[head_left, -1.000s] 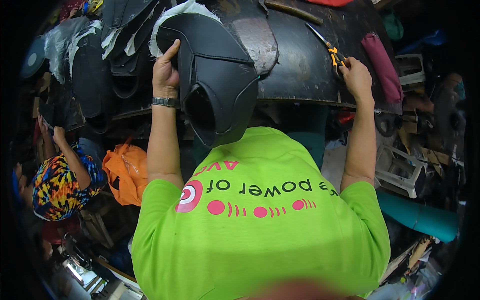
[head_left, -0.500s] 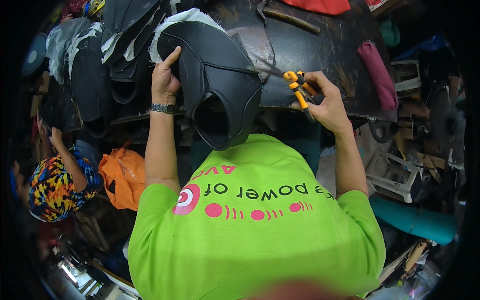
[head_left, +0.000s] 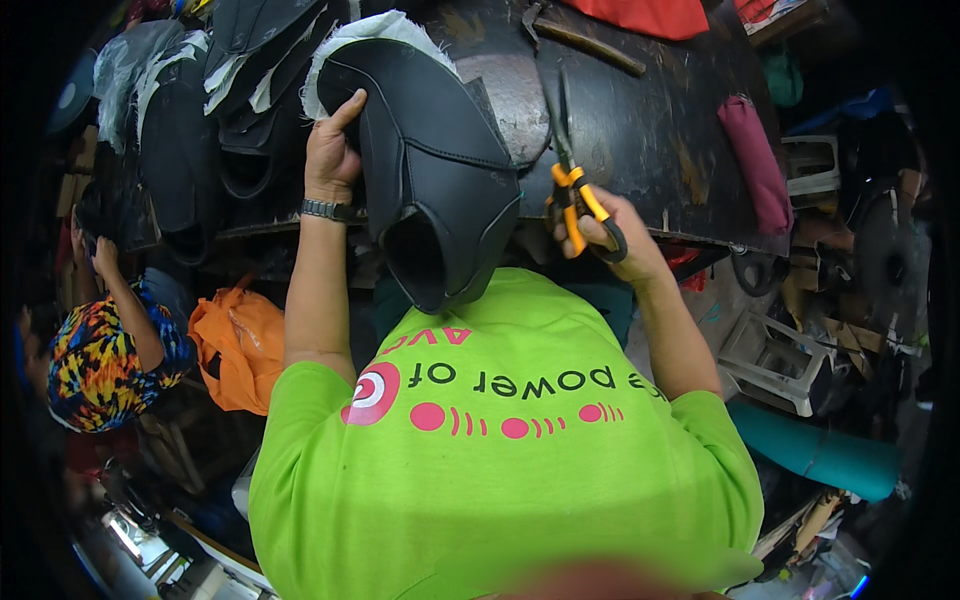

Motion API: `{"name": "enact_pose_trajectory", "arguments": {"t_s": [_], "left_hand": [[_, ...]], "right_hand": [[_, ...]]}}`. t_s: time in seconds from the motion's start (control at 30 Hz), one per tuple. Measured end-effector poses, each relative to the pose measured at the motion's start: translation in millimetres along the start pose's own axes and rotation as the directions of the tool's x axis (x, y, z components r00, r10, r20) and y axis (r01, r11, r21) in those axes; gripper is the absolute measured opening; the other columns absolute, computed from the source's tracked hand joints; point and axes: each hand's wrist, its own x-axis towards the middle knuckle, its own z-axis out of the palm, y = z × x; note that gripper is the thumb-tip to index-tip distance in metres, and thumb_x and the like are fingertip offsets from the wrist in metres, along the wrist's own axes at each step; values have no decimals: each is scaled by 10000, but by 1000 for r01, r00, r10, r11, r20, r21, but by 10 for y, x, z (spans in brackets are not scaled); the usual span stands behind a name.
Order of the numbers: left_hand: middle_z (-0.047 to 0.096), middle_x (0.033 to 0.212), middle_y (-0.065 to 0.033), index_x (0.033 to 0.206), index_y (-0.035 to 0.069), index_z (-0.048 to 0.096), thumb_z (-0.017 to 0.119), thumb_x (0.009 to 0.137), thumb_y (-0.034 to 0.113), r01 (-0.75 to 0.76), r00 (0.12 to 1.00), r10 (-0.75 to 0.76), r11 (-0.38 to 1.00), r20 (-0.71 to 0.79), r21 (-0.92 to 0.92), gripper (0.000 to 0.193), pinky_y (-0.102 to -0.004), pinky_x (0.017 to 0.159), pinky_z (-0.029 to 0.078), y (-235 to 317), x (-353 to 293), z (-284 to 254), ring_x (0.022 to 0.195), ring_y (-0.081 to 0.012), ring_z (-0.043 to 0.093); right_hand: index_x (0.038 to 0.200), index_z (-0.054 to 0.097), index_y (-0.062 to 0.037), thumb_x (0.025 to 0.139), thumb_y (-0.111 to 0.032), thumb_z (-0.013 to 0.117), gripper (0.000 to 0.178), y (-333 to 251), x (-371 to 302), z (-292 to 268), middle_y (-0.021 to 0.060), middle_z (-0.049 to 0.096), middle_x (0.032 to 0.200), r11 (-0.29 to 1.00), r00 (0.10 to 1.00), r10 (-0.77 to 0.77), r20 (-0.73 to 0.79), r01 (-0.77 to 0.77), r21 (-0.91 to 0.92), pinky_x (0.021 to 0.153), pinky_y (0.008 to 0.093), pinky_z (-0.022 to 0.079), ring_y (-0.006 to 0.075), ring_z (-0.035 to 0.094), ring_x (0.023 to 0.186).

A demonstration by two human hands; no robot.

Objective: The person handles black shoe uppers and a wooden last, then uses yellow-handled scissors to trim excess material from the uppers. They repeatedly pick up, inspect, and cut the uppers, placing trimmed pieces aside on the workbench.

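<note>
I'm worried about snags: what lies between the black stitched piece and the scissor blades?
The head view shows part of a grey, round-edged slab and some dark tabletop between the black stitched piece and the scissor blades.

Scissors (head_left: 573, 178) right of shoe upper (head_left: 445, 140)

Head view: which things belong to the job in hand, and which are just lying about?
In use:
- black sewn piece, in the left hand
- yellow-handled scissors, in the right hand

Apparently lying about:
- wooden-handled tool
- maroon roll
- orange bag
- teal roll
</note>
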Motion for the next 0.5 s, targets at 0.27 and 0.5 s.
{"name": "enact_pose_trajectory", "arguments": {"t_s": [0.27, 0.5], "left_hand": [[721, 1017, -107, 1098, -5, 668, 683, 876, -12, -116, 992, 113, 992, 48, 54, 223, -329, 815, 584, -16, -32, -29, 899, -206, 713], [711, 1039, -87, 1129, 18, 655, 711, 839, -39, -178, 984, 177, 973, 21, 144, 300, -336, 842, 577, 55, -59, -64, 920, -200, 704]], "right_hand": [[1089, 545, -39, 747, -689, 715, 754, 186, 41, 272, 65, 578, 877, 990, 947, 131, 293, -110, -86, 745, 274, 464, 144, 575, 782], [1263, 519, -9, 840, -460, 701, 644, 46, -55, 225, 37, 556, 946, 989, 952, 122, 280, -92, -118, 790, 264, 464, 115, 544, 822]]}}
